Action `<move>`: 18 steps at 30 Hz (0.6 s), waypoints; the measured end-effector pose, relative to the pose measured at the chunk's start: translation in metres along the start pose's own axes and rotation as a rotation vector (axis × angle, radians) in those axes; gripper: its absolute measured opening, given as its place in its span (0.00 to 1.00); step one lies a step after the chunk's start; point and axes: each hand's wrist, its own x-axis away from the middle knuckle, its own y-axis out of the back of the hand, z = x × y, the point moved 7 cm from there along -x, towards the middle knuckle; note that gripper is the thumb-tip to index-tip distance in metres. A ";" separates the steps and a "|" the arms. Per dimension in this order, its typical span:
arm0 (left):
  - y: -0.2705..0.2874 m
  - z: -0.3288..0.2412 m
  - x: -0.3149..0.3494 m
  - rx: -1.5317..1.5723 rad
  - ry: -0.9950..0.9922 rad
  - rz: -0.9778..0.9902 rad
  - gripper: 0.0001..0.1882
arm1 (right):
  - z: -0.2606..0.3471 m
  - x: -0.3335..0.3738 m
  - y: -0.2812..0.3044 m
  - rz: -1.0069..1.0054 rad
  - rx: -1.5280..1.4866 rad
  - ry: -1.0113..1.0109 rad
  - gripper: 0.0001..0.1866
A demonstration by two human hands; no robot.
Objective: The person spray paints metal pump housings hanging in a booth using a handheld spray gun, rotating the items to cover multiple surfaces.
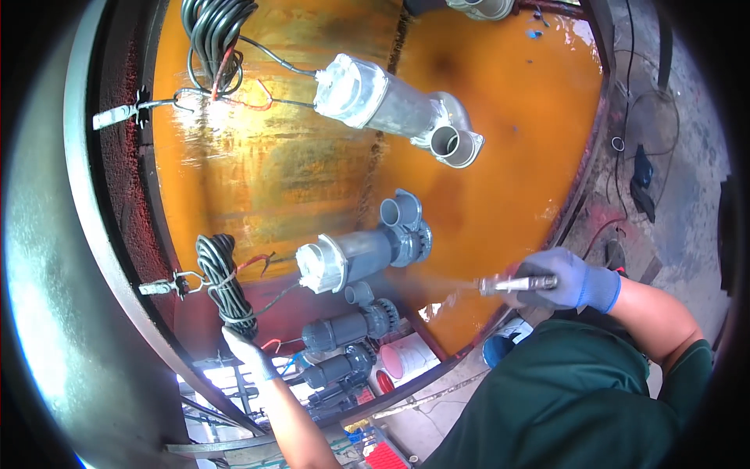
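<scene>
My right hand (558,280), in a grey-blue glove, is closed round a metal spray gun (516,285). A faint mist leaves its nozzle toward a hanging pump (355,256). Grey coats much of that pump's body and outlet; its left end still looks bare silver. At the lower left, my gloved left hand (248,353) grips the bottom of a coil of black cable (224,281). The coil hangs beside a hook (160,288) and is wired to this pump. Part of my left fingers is hidden by the coil.
Above hangs a bare silver pump (391,102) with its own cable coil (215,43). Grey pumps (336,332) hang below. Behind stands an orange-stained booth wall (500,195). Near my body are a blue-rimmed bucket (496,348) and a pink-topped white container (406,358).
</scene>
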 end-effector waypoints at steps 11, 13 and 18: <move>-0.048 -0.038 0.039 -0.324 -0.175 0.037 0.32 | 0.019 -0.006 0.009 -0.103 -0.078 0.032 0.11; -0.050 -0.034 0.037 -0.322 -0.190 0.039 0.30 | 0.024 -0.013 0.018 -0.184 -0.249 -0.036 0.11; -0.046 -0.030 0.030 -0.293 -0.232 0.011 0.30 | 0.055 -0.023 0.010 0.048 0.049 0.149 0.12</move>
